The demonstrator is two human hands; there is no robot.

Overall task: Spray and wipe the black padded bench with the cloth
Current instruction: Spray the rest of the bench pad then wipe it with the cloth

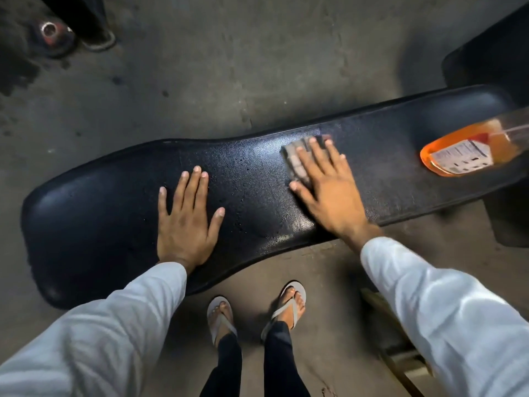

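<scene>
Black padded vinyl covers the bench (257,179), which runs across the concrete floor (229,67) and shines wet near its middle. A grey cloth (297,159) lies on that middle part, pressed flat under the straight, spread fingers of the right hand (323,184). The left hand (186,219) rests open, palm down, on the padding well apart from it. A bottle of orange liquid (469,150) lies on the bench's right end
</scene>
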